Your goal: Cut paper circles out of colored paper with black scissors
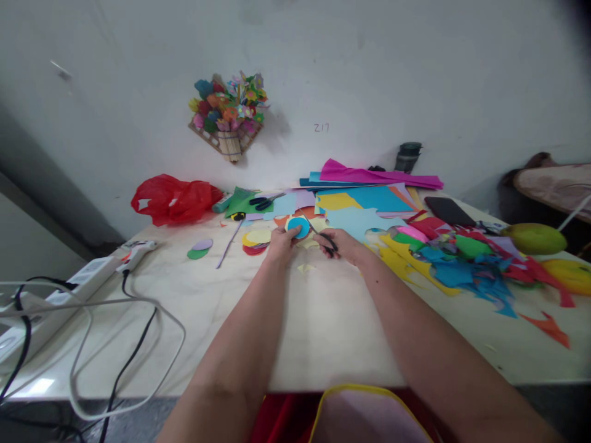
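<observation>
The pale wall [369, 80] fills the upper half of the frame, and the white table [332, 332] spreads across the lower half, its near middle bare where the forearms reach in, which probably gives them elbow room.

Sheets of coloured paper [378, 198] lie overlapped along the table's back edge, right of centre, presumably kept beyond the working spot yet within reach. A heap of cut scraps [455, 271] sprawls over the right of the frame, seemingly pushed aside. A white power strip [83, 277] runs along the left edge, and a red plastic bag [173, 200] sits crumpled further back. Above it hangs a paper-flower ornament [228, 117], well off the work surface.

At the centre, the left hand [281, 244] pinches a disc with the thumb on top, likely to keep the paper flat and steady. The right hand [347, 243] is closed round the handles of dark scissors [330, 243], blades slanting toward the upper left beside the disc's right edge; whether they touch paper I cannot tell.

Yellow and red discs [258, 237] lie stacked left of the left hand — apparently grouped to stay together. The blue disc [303, 226] itself is at mid-frame, between the two hands — handy for both. Smallest, a pale yellow snippet [305, 268] rests just below it.
</observation>
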